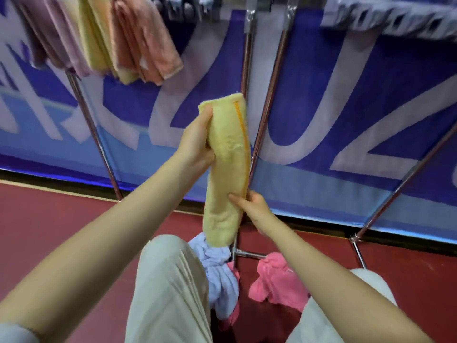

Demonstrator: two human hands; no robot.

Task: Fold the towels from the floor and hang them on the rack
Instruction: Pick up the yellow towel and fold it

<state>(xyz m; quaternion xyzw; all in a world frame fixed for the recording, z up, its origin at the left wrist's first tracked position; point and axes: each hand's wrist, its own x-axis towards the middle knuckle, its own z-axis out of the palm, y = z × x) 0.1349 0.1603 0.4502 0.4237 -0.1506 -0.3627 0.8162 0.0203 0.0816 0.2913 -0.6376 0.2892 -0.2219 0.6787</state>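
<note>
A yellow towel (pixel 227 167), folded into a long narrow strip, hangs upright in front of me. My left hand (pixel 196 141) grips its upper part from the left side. My right hand (pixel 249 203) pinches its lower right edge. Folded pink, yellow and salmon towels (pixel 138 43) hang over the metal rack (pixel 265 105) at the upper left. On the red floor between my knees lie a crumpled light blue towel (pixel 217 273) and a crumpled pink towel (pixel 277 280).
The rack's chrome legs (pixel 94 134) slant down to the floor left, centre and right. A blue banner (pixel 333 115) with large pale letters stands behind it. A grey cloth (pixel 395 18) hangs at the upper right. My knees in light trousers (pixel 168 288) fill the foreground.
</note>
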